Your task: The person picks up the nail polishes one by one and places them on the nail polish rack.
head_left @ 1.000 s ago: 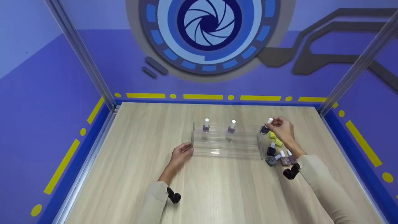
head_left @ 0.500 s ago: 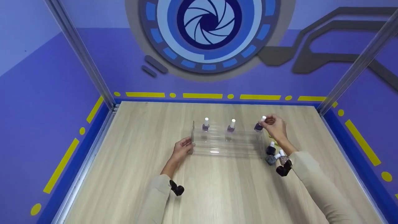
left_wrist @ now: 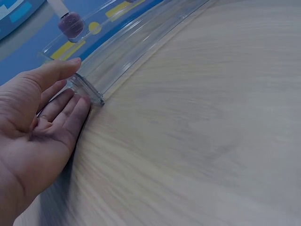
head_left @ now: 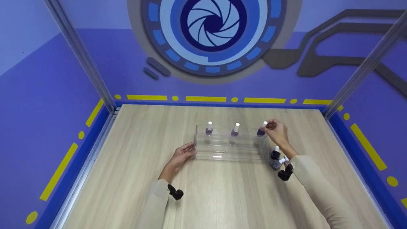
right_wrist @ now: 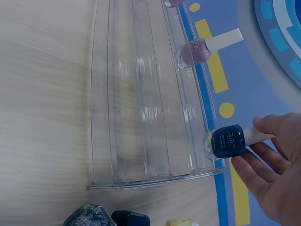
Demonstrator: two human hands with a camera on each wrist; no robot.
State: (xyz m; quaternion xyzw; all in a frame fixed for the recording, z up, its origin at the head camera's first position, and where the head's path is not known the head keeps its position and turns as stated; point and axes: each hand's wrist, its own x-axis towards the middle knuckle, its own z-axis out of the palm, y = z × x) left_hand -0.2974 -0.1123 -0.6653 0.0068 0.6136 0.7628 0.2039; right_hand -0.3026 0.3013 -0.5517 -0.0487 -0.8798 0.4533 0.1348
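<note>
A clear stepped display rack (head_left: 230,146) stands on the table. On its top step stand two mauve nail polish bottles with white caps, the left bottle (head_left: 209,129) and the middle bottle (head_left: 235,130). At the right end of that step, my right hand (head_left: 277,132) pinches the white cap of a dark blue nail polish bottle (right_wrist: 229,141). The bottle is upright, its base at the step. My left hand (head_left: 181,158) touches the rack's left end panel, fingers fairly straight and thumb near the panel's edge (left_wrist: 87,89).
Right of the rack are more nail polish bottles: a black one (head_left: 275,155), a speckled grey one (head_left: 275,164), and others partly hidden by the right wrist. A yellow bottle (right_wrist: 181,222) shows in the right wrist view. A patterned wall (head_left: 210,86) closes the back.
My right hand has carried the dark blue bottle leftward from beyond the rack's right end onto the top step. My left hand stays at the left end panel.
</note>
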